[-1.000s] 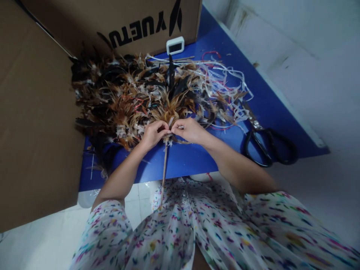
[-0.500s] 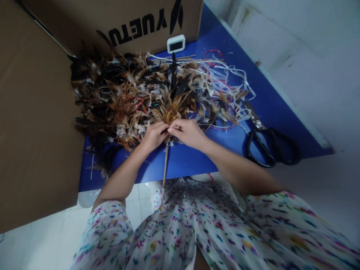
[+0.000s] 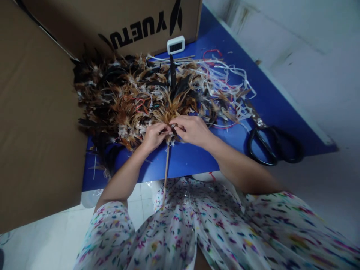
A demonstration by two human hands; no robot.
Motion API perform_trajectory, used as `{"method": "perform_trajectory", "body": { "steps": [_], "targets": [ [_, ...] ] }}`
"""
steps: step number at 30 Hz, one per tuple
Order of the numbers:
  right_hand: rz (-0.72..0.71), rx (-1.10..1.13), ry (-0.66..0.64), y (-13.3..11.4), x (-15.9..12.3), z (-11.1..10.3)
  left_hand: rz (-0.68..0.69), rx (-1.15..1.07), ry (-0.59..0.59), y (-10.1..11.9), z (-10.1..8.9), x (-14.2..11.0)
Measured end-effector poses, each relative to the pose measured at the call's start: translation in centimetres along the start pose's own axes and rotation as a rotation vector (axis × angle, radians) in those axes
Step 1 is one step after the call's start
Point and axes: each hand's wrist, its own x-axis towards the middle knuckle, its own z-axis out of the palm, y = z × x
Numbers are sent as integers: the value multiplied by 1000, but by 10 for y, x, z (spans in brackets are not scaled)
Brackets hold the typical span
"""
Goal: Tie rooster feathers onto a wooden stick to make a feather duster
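A thin wooden stick (image 3: 166,168) runs from my lap up to a bunch of brown feathers (image 3: 171,108) at its top. My left hand (image 3: 154,135) is closed around the stick's top, just under the feathers. My right hand (image 3: 192,129) is closed beside it, fingertips pinching at the same spot, where a pale strip seems to wrap the bunch. Both hands touch each other over the blue table (image 3: 191,159). Behind them lies a big heap of brown, black and white feathers (image 3: 120,97).
Black scissors (image 3: 270,144) lie on the table to the right. A tangle of white and red strips (image 3: 225,82) sits behind them. A cardboard box (image 3: 126,22) stands at the back, a cardboard panel (image 3: 36,123) at the left, a small white device (image 3: 175,45) by the box.
My right hand has shifted slightly left and its fingers have curled closer over the top of the stick. The feather bunch has turned a little. The left hand keeps its grip.
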Motion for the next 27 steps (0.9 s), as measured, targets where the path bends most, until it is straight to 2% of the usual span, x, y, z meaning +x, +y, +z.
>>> {"method": "perform_trajectory", "body": {
  "steps": [5,12,17,21,24,27],
  "targets": [
    [25,-159,-82,-3,-1,0,-20,-1,14,-2,2,-1],
    [-36,-217,-84,-6,-2,-4,-111,-97,1,-3,1,-1],
    [-162,-173,-96,-2,-3,-4,-259,-379,-30,-10,2,0],
    [-208,-186,-195,-1,-2,-1,-358,-587,-11,-9,3,1],
    [-207,-173,-250,-1,-2,0,-384,-644,-5,-7,2,1],
    [-220,-109,-244,0,0,1,-382,-659,-11,-8,1,0]
  ]
}}
